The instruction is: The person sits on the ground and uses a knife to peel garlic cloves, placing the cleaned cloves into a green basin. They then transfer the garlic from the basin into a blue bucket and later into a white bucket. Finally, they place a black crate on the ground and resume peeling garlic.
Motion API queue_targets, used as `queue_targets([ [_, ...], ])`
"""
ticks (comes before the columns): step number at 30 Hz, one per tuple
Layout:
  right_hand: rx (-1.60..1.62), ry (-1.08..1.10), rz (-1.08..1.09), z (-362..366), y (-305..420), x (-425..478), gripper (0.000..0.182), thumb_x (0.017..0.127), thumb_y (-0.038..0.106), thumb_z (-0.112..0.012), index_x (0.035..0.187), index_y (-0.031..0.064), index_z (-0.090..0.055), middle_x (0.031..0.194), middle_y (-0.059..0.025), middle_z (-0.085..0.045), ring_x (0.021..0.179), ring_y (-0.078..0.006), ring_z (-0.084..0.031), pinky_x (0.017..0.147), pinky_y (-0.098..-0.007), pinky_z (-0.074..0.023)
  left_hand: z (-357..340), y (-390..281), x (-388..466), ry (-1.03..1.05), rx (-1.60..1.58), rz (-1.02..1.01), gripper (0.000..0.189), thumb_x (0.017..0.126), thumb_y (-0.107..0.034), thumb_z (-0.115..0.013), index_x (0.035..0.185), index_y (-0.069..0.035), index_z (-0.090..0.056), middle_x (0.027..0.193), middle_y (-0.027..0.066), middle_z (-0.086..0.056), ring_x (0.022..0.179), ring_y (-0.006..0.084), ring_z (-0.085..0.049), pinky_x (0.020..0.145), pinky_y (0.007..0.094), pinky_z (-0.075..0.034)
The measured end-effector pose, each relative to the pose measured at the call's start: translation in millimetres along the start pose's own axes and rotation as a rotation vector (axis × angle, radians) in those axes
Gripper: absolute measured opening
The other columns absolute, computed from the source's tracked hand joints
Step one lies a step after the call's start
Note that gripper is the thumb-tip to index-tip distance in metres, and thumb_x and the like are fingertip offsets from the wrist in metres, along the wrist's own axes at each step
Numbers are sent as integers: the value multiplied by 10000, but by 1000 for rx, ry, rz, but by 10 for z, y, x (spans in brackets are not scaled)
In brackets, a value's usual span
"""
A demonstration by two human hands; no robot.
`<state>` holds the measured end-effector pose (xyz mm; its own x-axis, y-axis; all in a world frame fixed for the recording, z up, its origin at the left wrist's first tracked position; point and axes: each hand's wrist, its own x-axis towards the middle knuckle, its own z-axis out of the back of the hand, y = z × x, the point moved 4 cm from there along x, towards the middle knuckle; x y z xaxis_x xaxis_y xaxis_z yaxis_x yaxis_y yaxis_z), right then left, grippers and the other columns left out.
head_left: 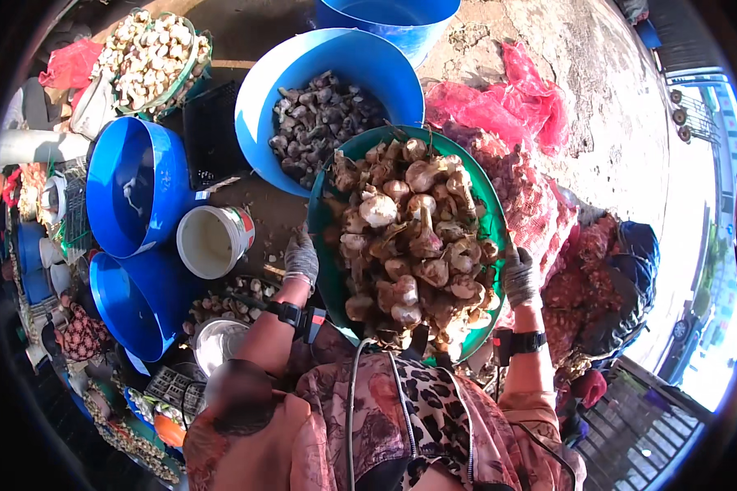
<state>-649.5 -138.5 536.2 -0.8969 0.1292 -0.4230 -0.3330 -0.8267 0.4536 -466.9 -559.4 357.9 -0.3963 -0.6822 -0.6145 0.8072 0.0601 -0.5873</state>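
A round green basin heaped with garlic bulbs is held up in front of my body. My left hand, in a grey glove, grips its left rim. On the right rim is my right hand, gloved the same way, with its fingers at the edge. The bulbs are dry and brownish-white, some with stems. Just past the basin stands a large light blue tub, partly overlapped by it, with small dark purplish garlic inside.
Blue tubs and a white bucket stand at the left. A basket of pale garlic is at the upper left. Red mesh sacks lie at the right, near pink netting. A person is at the far left.
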Motion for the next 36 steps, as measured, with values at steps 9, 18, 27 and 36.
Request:
queue_targets([
  [9, -2014, -93, 1309, 109, 1757, 1780, 164, 876, 206, -526, 949, 88, -613, 757, -23, -655, 674, -157, -627, 550, -333, -495, 45, -428, 887, 581, 525, -129, 459, 912, -416, -449, 1091, -35, -632, 993, 206, -665, 940, 366, -631, 800, 419, -495],
  [18, -1730, 722, 701, -480, 3038, 2981, 243, 783, 278, -688, 933, 87, -687, 887, -115, -698, 807, -256, -671, 724, -370, -529, -94, -698, 1675, 1049, 804, -419, 358, 839, -335, -550, 1059, -72, -654, 996, 166, -678, 936, 328, -645, 783, 397, -512],
  [27, -1579, 717, 507, -852, 3948, 2888, 282, 754, 260, -725, 973, 90, -674, 981, -35, -707, 886, -199, -669, 813, -334, -516, 84, -694, 2170, 1049, 869, -532, 300, 766, -255, -652, 1027, -109, -675, 999, 126, -692, 931, 289, -659, 766, 376, -529],
  [36, -1675, 771, 591, -1023, 3651, 3781, 498, 665, 416, -797, 1014, 90, -655, 939, -76, -712, 874, -218, -672, 799, -348, -515, -59, -484, 2370, 1116, 861, -591, 241, 661, -132, -717, 897, -101, -686, 761, 30, -667, 622, 191, -592, 562, 357, -468],
])
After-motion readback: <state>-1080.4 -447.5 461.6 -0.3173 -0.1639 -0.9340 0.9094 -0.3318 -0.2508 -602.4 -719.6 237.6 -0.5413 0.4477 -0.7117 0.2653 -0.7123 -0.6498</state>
